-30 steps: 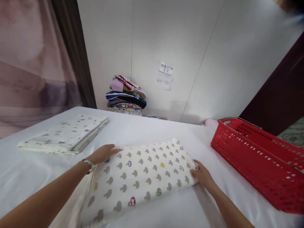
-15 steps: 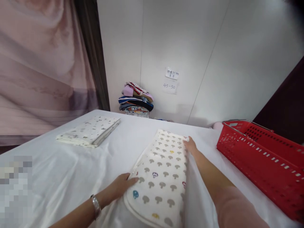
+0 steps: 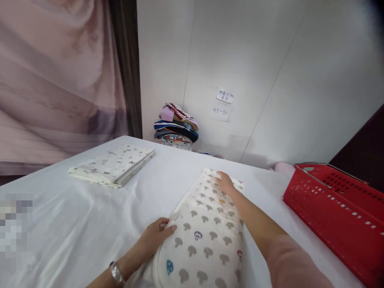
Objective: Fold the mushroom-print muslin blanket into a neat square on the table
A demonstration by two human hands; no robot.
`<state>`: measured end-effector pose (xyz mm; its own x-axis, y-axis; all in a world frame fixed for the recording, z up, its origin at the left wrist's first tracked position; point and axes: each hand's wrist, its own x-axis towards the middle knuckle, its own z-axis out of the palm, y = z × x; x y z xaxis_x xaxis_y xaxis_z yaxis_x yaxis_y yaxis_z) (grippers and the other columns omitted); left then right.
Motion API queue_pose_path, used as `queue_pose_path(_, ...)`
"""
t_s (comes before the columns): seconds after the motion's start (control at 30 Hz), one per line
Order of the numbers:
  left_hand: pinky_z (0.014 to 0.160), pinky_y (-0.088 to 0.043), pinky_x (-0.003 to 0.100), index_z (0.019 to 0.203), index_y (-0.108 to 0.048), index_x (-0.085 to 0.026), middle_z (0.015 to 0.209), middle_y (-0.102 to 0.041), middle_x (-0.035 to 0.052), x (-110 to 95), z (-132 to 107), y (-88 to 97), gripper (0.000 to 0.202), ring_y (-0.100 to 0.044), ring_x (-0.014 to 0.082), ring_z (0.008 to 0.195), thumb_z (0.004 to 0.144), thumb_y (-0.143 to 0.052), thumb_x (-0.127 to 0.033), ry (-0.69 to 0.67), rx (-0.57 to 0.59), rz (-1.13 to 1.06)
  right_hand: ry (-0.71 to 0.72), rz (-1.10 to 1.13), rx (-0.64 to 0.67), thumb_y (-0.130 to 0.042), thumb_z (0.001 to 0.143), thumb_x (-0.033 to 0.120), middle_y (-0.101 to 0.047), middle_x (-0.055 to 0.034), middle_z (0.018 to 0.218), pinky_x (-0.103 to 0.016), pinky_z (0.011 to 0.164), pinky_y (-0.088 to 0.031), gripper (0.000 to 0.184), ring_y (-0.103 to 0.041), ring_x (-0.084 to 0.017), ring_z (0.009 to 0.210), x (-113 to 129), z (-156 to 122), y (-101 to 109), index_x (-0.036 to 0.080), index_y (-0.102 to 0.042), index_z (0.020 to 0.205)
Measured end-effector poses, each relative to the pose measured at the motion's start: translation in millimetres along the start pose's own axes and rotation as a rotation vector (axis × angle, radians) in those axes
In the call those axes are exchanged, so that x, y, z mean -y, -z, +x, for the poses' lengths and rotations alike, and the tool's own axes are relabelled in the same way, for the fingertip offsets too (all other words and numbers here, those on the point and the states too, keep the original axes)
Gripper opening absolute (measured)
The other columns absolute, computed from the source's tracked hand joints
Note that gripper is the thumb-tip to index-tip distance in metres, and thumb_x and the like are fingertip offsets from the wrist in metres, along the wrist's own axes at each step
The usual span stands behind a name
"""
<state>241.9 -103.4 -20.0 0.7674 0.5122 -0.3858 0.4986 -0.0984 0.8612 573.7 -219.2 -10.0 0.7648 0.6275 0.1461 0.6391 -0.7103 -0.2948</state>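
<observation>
Head: left hand (image 3: 156, 237), outstretched right hand (image 3: 225, 184) on mushroom-print cloth (image 3: 207, 244)

A person's two bare hands rest on a folded mushroom-print cloth (image 3: 207, 236) lying on a white-covered table (image 3: 75, 224); the left hand (image 3: 156, 236), a metal watch (image 3: 117, 274) at its wrist, touches the cloth's near left edge with fingers laid flat; the right hand (image 3: 225, 185), its arm in a pink sleeve (image 3: 294, 266), lies palm down on the cloth's far end. A second folded cloth (image 3: 112, 165) with small grey marks lies well apart at far left; a red plastic basket (image 3: 339, 212) stands at right; a stack of folded clothes (image 3: 177, 126) sits against the white wall, near two paper notes (image 3: 223, 104); a pink curtain (image 3: 54, 80) hangs at left.
</observation>
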Motion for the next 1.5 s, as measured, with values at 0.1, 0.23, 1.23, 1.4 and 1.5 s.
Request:
queue_pose_path(0.1, 0.066, -0.047, 0.029, 0.098, -0.056, -0.015, 0.080, -0.069, 0.0043, 6, 1, -1.9, 0.047, -0.064, 0.0224, 0.077, 0.070, -0.052, -0.053, -0.036, 0.000, -0.002, 0.021, -0.034, 0.020, -0.043, 0.086, 0.030, -0.047, -0.0079, 0.131, -0.030, 0.097, -0.031, 0.045, -0.039, -0.022, 0.121, 24, 32, -15, 0.018, -0.043, 0.129)
queue_pose_path(0.23, 0.064, -0.046, 0.028, 0.100, -0.055, -0.016, 0.076, -0.068, 0.0025, 11, 1, -3.7, 0.045, -0.063, 0.0212, 0.073, 0.074, -0.048, -0.052, -0.065, 0.012, 0.001, -0.002, -0.086, 0.034, -0.046, 0.084, 0.030, -0.058, -0.0100, 0.115, -0.034, 0.086, -0.037, 0.040, -0.050, -0.025, 0.108, 34, 57, -29, 0.019, -0.050, 0.123)
queue_pose_path(1.23, 0.066, -0.043, 0.028, 0.099, -0.058, -0.017, 0.085, -0.066, 0.0051, 12, -4, -0.3, 0.042, -0.061, 0.0209, 0.078, 0.073, -0.050, -0.049, -0.200, -0.015, 0.056, -0.168, 0.242, -0.036, -0.051, 0.075, 0.045, -0.039, -0.0044, 0.137, -0.042, 0.105, -0.025, 0.042, -0.028, -0.025, 0.130, -30, -211, 3, 0.026, -0.059, 0.112)
queue_pose_path(1.4, 0.068, -0.044, 0.028, 0.097, -0.059, -0.017, 0.089, -0.067, 0.0060, 15, -1, -2.3, 0.040, -0.061, 0.0217, 0.083, 0.072, -0.052, -0.048, -0.221, -0.051, 0.066, -0.531, 0.803, -0.148, -0.054, 0.071, 0.055, -0.047, -0.0109, 0.131, -0.037, 0.092, -0.044, 0.077, -0.047, -0.026, 0.117, -16, -284, 0, 0.021, -0.031, 0.136)
queue_pose_path(1.5, 0.069, -0.044, 0.028, 0.095, -0.059, -0.016, 0.091, -0.067, 0.0074, 11, -2, -1.5, 0.039, -0.061, 0.0222, 0.085, 0.072, -0.053, -0.047, -0.208, -0.078, 0.054, -0.490, 0.947, -0.117, -0.060, 0.067, 0.052, -0.045, -0.0101, 0.132, -0.032, 0.090, -0.045, 0.086, -0.051, -0.023, 0.113, 11, -294, -3, 0.023, -0.024, 0.139)
